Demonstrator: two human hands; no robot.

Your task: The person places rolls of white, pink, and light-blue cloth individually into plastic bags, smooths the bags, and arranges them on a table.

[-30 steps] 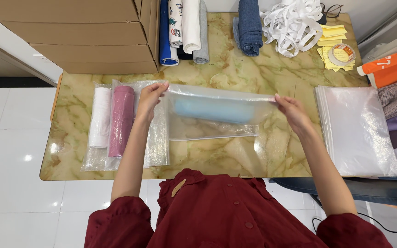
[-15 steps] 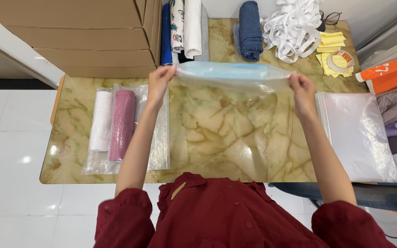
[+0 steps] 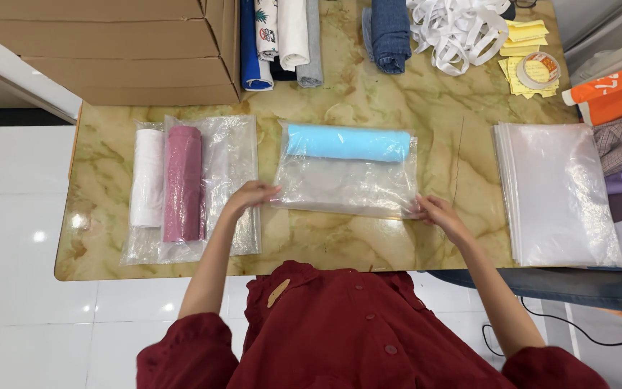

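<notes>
Head view, now: we are looking down on a marbled table. A clear plastic bag is lying flat in front of us, with a light blue rolled cloth inside it along the far edge. Half a second ago we were holding this bag up off the table, stretched between both hands; now it is resting on the surface, so we are judging the lift over and the cloth settled at the bag's closed end.

The left hand is pinching the bag's near left corner, fingers closed on the plastic. The right hand is gripping the near right corner the same way. The open near edge is lying between the two hands.

Around it: to the left, a second bag is holding a white roll and a pink roll. To the right, a stack of empty bags is sitting well apart. Farther off, folded fabrics, a denim roll, white tape loops, yellow notes, and cardboard boxes.
</notes>
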